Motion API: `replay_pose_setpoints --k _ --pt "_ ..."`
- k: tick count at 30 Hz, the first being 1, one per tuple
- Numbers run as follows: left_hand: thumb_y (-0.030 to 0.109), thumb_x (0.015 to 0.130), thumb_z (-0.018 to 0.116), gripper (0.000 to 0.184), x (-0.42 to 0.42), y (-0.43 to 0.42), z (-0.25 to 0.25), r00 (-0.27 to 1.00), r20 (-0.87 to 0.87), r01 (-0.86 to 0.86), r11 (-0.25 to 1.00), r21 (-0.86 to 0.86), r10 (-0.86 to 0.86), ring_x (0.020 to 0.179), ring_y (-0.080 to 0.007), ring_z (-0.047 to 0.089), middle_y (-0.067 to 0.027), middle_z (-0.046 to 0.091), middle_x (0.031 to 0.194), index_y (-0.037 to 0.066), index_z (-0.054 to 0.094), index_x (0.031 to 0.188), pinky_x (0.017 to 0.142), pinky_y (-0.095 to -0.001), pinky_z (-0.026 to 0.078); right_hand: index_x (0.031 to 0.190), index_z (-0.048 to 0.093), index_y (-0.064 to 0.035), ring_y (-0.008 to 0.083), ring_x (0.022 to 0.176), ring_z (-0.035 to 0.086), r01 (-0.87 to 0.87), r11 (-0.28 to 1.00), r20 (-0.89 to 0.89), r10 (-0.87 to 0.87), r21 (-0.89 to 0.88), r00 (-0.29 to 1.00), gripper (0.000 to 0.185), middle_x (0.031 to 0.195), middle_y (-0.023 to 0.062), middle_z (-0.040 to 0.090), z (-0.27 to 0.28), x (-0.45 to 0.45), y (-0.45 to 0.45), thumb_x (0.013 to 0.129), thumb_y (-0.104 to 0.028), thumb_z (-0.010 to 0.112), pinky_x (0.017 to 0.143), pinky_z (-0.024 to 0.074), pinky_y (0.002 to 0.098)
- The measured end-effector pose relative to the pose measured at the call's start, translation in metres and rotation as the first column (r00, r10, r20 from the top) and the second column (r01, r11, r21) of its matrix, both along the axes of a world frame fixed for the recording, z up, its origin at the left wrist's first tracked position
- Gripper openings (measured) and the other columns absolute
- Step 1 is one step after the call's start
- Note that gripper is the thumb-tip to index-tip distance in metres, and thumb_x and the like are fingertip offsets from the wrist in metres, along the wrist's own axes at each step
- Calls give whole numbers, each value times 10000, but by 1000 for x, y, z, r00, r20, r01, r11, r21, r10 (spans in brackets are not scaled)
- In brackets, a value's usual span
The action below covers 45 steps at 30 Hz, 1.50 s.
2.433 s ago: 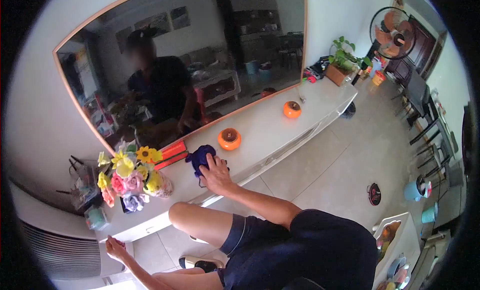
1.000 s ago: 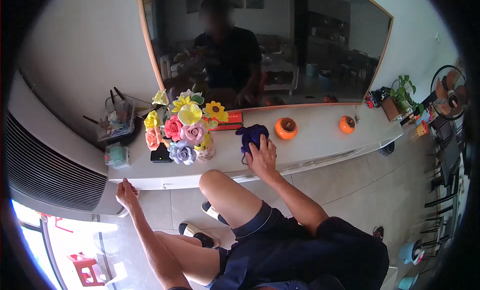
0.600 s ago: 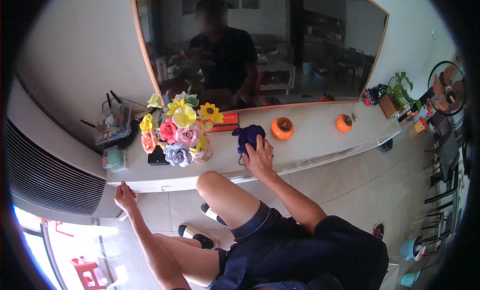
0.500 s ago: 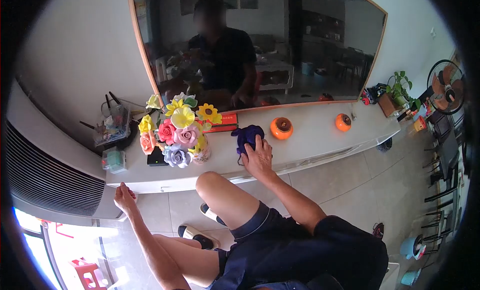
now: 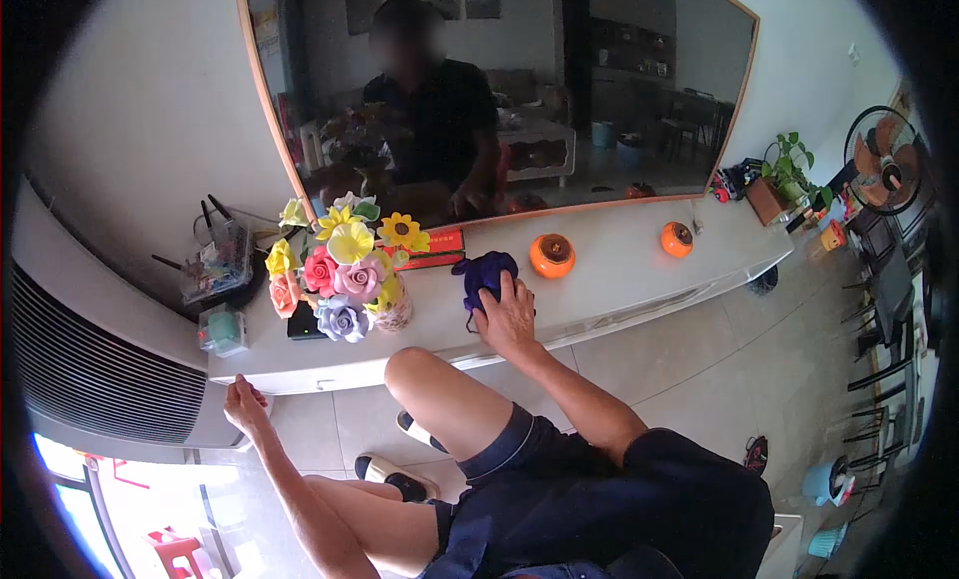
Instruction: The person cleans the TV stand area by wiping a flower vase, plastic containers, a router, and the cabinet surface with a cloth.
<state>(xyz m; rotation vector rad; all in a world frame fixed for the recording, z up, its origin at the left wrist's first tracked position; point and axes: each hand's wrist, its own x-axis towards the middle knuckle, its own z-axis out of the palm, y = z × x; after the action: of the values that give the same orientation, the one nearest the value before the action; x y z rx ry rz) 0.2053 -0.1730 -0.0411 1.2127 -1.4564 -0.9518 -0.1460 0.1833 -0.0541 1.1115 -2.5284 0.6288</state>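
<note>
Purple bundle on the worktop, right under the right hand, fingers spread across it, grip impossible to tell! Orange pot near; left hand well apart, fingers curled in.

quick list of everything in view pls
screen: one, black, upper middle
cabinet: one, whitish, below screen
bundle: one, dark purple, on cabinet
jars: two, orange, right of bundle
box: one, red, along screen's foot
flowers: one bunch, mixed colours, cabinet's left
vase: one, pale patterned, under flowers
clear boxes: two, transparent, left of flowers
plant: one, green, cabinet's far right
fan: one, orange blades, upper right
chairs: several, dark, right edge
buckets: two, light blue, lower right
grille: one, grey, left edge
stool: one, red, lower left
slippers: two, black and cream, floor
legs: two, bare, lower middle
right hand: one, bare, touching bundle
left hand: one, bare, by cabinet's left corner
</note>
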Motion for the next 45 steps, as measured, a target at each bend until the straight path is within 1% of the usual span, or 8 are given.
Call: replay_pose_setpoints --k 9,15,24,29,30,33,38,45 --pt "293 991 601 406 -2 6 9 998 55 2 1000 -26 -1 420 -68 459 8 496 508 83 550 647 366 -242 366 1105 666 -51 464 1173 457 -4 1000 -10 4 -12 1000 376 1381 311 420 0 0 1 809 -275 726 927 400 575" --pt "303 988 608 404 1 -2 -2 997 -59 48 999 26 -46 423 -69 449 12 481 511 84 534 658 371 -240 362 1107 661 -54 463 1165 459 3 1000 -37 -4 -20 999 382 1367 310 434 -2 0 1 805 -278 729 916 406 565" --pt "295 999 589 408 7 2 6 996 84 10 999 -34 -7 420 -81 449 -1 478 511 55 552 671 378 -254 350 1105 673 -75 442 1147 465 7 1000 -34 -8 -28 999 392 1340 286 440 4 3 2 776 -273 754 919 406 544" --pt "290 1005 584 408 6 -11 -12 998 18 53 998 -39 -52 414 -89 433 -3 470 514 60 540 671 364 -265 348 1075 683 -71 451 1127 487 9 998 -26 -11 -69 1000 366 1329 303 454 -3 2 4 777 -274 747 872 422 553" --pt "290 1006 583 412 3 -15 -15 998 -70 13 999 48 -10 408 -88 425 1 458 505 77 521 659 361 -268 337 1075 686 -65 456 1130 491 10 998 -15 -11 -65 1000 369 1334 315 458 0 2 4 778 -278 744 866 426 554" --pt "296 1008 590 420 -1 -22 -26 1000 -11 11 996 88 -10 385 -79 399 7 444 478 103 496 648 342 -273 292 1042 688 -60 434 1117 488 24 998 -34 -26 -60 999 347 1300 287 454 7 6 6 774 -272 750 844 427 552" --pt "328 1000 584 452 -14 -26 -34 995 82 58 997 -51 -54 357 -106 415 -10 440 451 85 471 637 323 -294 331 1137 700 -74 438 1160 470 32 999 38 -30 -39 999 394 1338 286 453 7 6 10 807 -286 733 913 418 588" --pt "331 998 570 421 -6 -74 -77 994 -34 107 991 81 -104 358 -122 430 -17 441 467 98 476 659 312 -281 338 1137 697 -65 426 1165 457 18 998 19 -17 -53 1000 393 1349 278 428 5 8 11 812 -283 731 896 425 557"
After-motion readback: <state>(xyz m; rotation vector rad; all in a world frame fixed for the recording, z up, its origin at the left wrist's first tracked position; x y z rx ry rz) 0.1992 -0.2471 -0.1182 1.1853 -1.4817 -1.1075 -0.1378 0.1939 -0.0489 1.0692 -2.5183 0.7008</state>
